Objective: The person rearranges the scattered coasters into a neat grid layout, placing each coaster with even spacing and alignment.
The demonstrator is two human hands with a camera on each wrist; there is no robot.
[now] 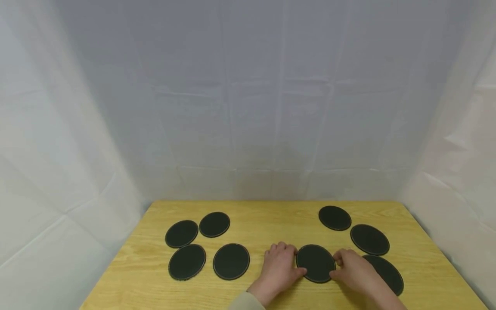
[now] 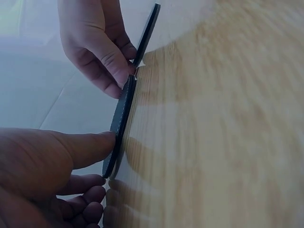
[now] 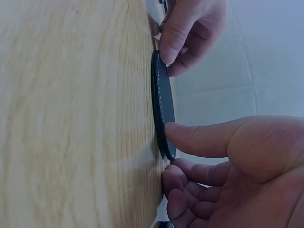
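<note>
A black round coaster (image 1: 315, 263) with pale stitching lies on the wooden table (image 1: 271, 219), near the front edge and right of the middle. My left hand (image 1: 284, 266) holds its left rim and my right hand (image 1: 350, 269) its right rim. In the left wrist view the left hand's (image 2: 71, 161) thumb presses the coaster's (image 2: 121, 118) edge, with curled fingers beneath. The right wrist view shows the right hand (image 3: 209, 156) the same way, thumb on the coaster (image 3: 161, 102) and fingers curled by its rim. The coaster stays flat on or barely off the wood.
Several more black coasters lie on the table: a group at the left (image 1: 187, 261) (image 1: 231, 261) (image 1: 181, 234) (image 1: 214, 224) and three at the right (image 1: 335, 218) (image 1: 370, 239) (image 1: 387, 275). White cloth (image 1: 248, 107) hangs behind and at both sides.
</note>
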